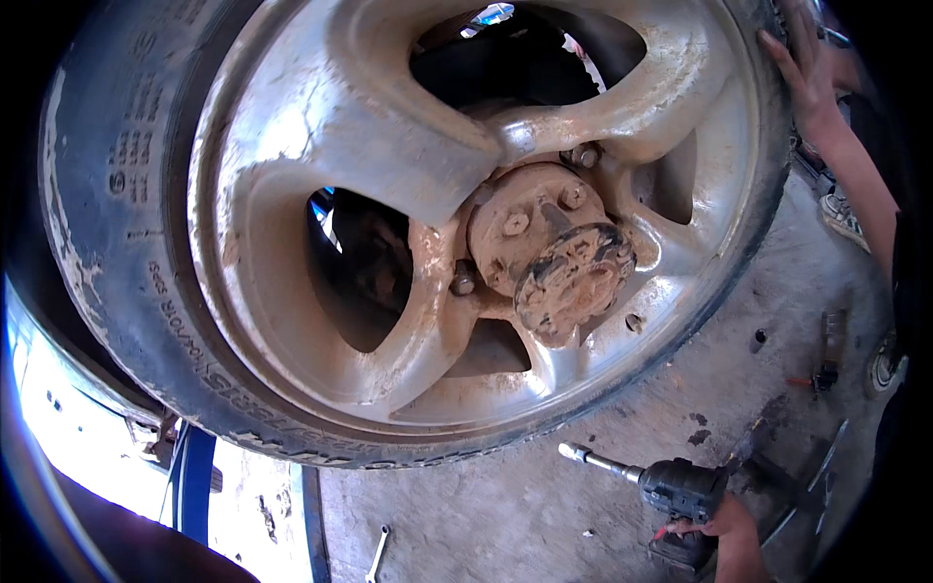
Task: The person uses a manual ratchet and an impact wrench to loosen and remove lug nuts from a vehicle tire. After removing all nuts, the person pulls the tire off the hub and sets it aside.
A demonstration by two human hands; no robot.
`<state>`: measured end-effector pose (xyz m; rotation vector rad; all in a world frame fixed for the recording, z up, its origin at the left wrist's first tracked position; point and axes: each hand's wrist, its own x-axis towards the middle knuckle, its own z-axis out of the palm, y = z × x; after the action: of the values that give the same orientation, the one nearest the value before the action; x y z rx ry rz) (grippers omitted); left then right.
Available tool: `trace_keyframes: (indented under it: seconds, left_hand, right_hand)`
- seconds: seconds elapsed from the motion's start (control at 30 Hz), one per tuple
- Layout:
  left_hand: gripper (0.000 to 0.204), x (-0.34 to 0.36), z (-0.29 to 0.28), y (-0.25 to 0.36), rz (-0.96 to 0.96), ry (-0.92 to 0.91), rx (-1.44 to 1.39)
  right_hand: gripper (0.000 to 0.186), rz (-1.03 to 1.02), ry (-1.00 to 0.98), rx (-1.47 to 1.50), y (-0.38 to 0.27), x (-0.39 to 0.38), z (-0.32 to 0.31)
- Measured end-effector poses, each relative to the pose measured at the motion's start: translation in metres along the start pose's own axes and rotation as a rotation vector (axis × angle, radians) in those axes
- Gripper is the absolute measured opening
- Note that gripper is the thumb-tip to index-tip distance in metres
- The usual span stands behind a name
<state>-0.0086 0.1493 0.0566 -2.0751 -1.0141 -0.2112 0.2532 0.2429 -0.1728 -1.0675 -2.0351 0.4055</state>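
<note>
My right hand (pixel 736 537) comes in from the lower edge, closed around the grip of a black cordless impact wrench (pixel 685 488). A long socket extension (pixel 604 461) points left from its nose, below the tyre and apart from it. Above it, a large muddy wheel fills the view: a silver alloy rim (pixel 360 146) inside a black tyre (pixel 107 185). At its middle is a dirt-caked hub (pixel 530 228). Two lug nuts, one at the lower left (pixel 464 280) and one at the top (pixel 584 155), sit in the rim's holes. My left hand is not in view.
Another person's hand (pixel 809 83) rests against the tyre's upper right edge; their shoes (pixel 844 219) stand at the right. On the concrete floor (pixel 486 515) lie a spanner (pixel 379 552), metal rods (pixel 829 455) and a brown-handled tool (pixel 831 350). A blue post (pixel 197 486) stands lower left.
</note>
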Motion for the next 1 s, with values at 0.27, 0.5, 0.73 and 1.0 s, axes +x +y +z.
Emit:
trace_keyframes:
  seconds: [0.27, 0.5, 0.73, 1.0]
  left_hand:
    - [0.036, -0.008, -0.003, 0.002, -0.015, 0.037, -0.031]
    - [0.036, -0.006, -0.019, 0.003, -0.012, 0.066, -0.029]
    - [0.036, -0.004, -0.047, 0.033, -0.005, -0.006, 0.008]
    - [0.037, -0.01, -0.11, 0.09, 0.02, 0.123, -0.109]
  right_hand:
    - [0.053, -0.051, -0.006, -0.085, -0.023, 0.033, -0.013]
    - [0.053, 0.062, -0.161, 0.113, -0.048, -0.079, 0.007]
    - [0.053, 0.084, -0.307, 0.423, -0.061, -0.143, 0.03]
    - [0.056, 0.306, -0.67, 0.746, -0.054, -0.19, -0.002]
